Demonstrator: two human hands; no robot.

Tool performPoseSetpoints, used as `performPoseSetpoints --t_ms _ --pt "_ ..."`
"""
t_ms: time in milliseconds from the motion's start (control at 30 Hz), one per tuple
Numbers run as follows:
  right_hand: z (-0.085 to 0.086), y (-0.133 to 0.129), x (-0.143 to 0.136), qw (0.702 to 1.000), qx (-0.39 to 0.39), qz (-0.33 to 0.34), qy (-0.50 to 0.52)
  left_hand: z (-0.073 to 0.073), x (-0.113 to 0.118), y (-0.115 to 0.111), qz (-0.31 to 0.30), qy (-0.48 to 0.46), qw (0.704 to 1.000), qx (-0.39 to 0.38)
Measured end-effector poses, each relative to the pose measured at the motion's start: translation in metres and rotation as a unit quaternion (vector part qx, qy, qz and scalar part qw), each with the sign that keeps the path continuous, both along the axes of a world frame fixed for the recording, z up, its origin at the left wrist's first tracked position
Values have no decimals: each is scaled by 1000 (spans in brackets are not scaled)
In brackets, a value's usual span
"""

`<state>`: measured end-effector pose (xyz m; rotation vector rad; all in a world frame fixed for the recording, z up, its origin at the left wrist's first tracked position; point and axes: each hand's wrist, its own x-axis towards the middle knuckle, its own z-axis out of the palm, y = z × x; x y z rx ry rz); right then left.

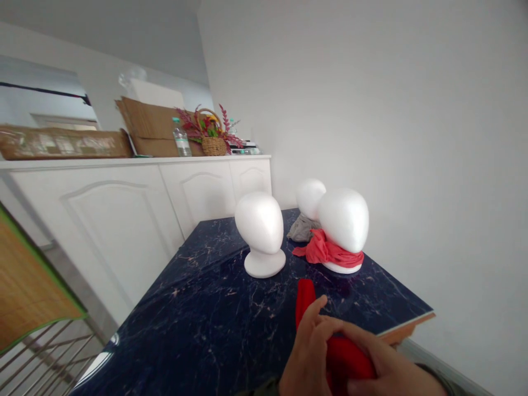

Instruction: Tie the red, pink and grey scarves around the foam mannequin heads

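Note:
Low in the view, my left hand [306,352] is closed on a red scarf [350,357], its fingers bunched together. My right hand [390,360] curls around the same folded red fabric from the right, so that the fingertips of both hands meet. One flat end of the scarf sticks out past my left hand over the dark table. Beyond the hands stands a bare white foam mannequin head [260,225]. To its right, a second foam head [344,217] has a coral-red scarf [330,252] tied around its neck.
A third foam head [310,198] with a grey cloth [303,228] stands behind, near the wall. All are on a dark marbled table [198,308]. White cabinets [111,220] carry boxes, a bottle [181,138] and a flower basket [213,145]. A chair [33,286] is at left.

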<state>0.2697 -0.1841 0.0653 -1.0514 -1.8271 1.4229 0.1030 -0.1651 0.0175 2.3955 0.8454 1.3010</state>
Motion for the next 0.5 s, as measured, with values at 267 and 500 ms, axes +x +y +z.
performPoseSetpoints --t_ms 267,500 --pt "17 -14 11 986 -109 63 113 -26 15 -3 -79 17 971 -224" --pt "50 -21 21 986 -108 123 11 47 -32 -19 -122 132 903 -390"
